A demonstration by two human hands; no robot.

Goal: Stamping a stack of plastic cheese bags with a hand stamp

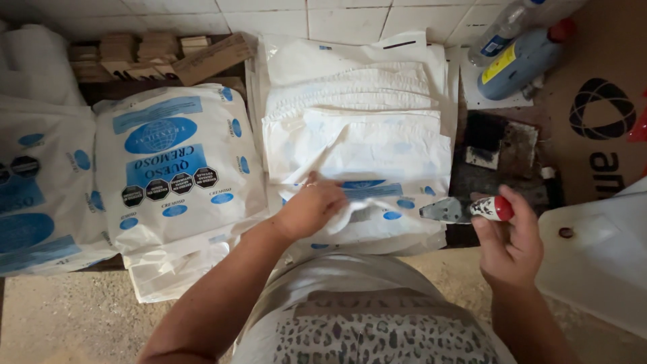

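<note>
My left hand [311, 207] pinches the edge of a thin white plastic bag [367, 202] with blue print, lifting it from a stack of flat white bags [357, 128] on the table in front of me. My right hand [510, 243] holds a small stamp-like tool [468, 209] with a red and white handle and a grey dirty head, its head pointing left just beside the bag stack. A dark, stained ink pad or tray [502, 152] lies right behind the tool.
A pile of printed white-and-blue bags [172, 162] lies to the left, with more at the far left. Wooden blocks [148, 54] sit at the back left. Two plastic bottles [519, 54] lie at the back right. A white container [600, 256] stands at the right.
</note>
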